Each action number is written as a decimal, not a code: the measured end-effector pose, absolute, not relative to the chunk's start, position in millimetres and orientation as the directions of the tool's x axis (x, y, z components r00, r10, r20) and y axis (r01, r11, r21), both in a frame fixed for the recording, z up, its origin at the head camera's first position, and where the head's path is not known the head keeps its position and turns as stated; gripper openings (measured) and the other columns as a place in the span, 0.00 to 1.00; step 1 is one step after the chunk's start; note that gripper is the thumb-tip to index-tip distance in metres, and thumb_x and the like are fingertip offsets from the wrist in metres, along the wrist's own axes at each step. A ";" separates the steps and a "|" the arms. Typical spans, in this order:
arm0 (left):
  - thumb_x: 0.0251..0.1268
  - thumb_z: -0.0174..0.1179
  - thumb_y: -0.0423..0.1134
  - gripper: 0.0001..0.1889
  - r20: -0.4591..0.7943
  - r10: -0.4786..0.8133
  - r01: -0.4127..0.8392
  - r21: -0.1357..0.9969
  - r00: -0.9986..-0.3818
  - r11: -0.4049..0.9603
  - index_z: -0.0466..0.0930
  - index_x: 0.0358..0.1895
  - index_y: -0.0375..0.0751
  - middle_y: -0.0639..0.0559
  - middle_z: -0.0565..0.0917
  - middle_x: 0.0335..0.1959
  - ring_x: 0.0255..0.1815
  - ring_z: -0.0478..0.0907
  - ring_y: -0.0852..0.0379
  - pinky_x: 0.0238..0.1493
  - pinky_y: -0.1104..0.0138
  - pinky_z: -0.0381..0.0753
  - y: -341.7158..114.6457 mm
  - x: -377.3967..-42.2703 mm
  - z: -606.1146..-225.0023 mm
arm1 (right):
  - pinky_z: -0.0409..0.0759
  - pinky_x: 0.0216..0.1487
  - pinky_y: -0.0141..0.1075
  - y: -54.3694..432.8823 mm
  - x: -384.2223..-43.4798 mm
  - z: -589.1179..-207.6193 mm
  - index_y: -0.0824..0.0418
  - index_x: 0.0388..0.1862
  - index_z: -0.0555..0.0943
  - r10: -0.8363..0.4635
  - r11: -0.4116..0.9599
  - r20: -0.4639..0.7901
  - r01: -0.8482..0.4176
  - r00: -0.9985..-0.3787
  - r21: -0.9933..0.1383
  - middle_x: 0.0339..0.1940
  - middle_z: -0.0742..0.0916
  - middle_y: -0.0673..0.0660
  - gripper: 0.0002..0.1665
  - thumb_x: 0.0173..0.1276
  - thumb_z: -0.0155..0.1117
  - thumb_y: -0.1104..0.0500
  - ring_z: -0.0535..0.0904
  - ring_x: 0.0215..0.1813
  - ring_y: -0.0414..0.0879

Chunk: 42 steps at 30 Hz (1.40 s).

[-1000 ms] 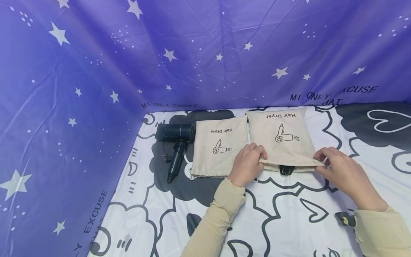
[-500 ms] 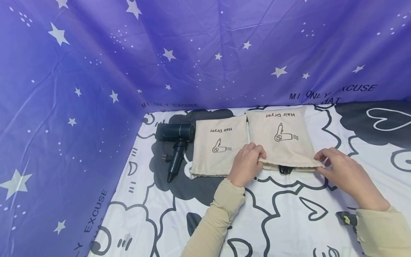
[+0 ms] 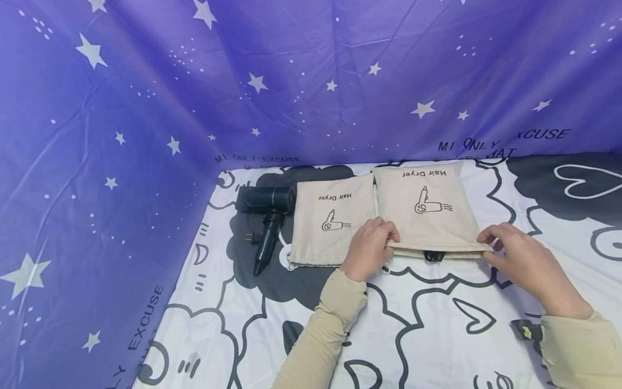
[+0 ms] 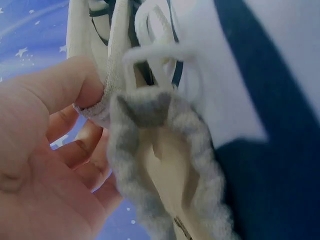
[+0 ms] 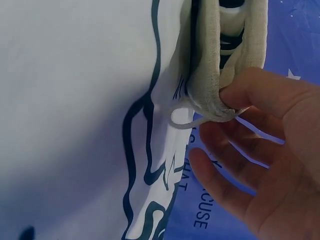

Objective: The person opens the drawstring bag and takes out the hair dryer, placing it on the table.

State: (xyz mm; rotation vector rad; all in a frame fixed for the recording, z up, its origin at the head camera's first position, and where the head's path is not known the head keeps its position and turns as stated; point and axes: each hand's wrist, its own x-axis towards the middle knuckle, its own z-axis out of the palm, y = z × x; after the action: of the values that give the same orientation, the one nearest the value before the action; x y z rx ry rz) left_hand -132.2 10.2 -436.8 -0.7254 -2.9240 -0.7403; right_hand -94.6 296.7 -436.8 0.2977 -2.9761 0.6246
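Observation:
A beige cloth drawstring bag (image 3: 447,229) printed "Hair Dryer" lies flat, its mouth towards me. My left hand (image 3: 370,247) pinches the left corner of the mouth, and my right hand (image 3: 527,265) pinches the right corner. Both wrist views show the thumb tucked inside the hem with the fingers outside. A coiled black cord (image 3: 434,256) shows in the mouth; whatever else is inside is hidden. Beside it on the left lies a second such bag (image 3: 313,246), its gathered mouth (image 4: 122,145) close to my left hand in the left wrist view.
A dark hair dryer (image 3: 264,200) lies left of the bags, cord wrapped round its handle and plug (image 3: 251,236) beside it. A white cloth (image 3: 437,346) with black cartoon prints covers the surface. Purple star-printed fabric (image 3: 311,124) hangs behind and at the left.
The upper edge of the right bag's mouth has been drawn straighter and slightly towards me. My left hand has shifted a little left; my right hand has barely moved.

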 end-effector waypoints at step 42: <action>0.66 0.66 0.45 0.13 0.052 0.399 0.353 0.580 -0.915 0.734 0.85 0.47 0.42 0.50 0.84 0.41 0.40 0.79 0.59 0.41 0.73 0.74 -18.6 -166.3 -402.7 | 0.72 0.31 0.39 305.5 -89.0 -430.5 0.66 0.48 0.78 -0.132 0.864 0.000 -0.115 -0.991 -0.490 0.39 0.85 0.63 0.32 0.58 0.75 0.43 0.80 0.34 0.47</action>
State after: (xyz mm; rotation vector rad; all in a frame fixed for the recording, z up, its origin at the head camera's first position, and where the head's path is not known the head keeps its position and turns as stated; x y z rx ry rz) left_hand -166.3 -18.6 -402.7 -0.6509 -2.9954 -0.9767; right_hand -89.0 305.5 -430.5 0.2035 -3.0649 0.8024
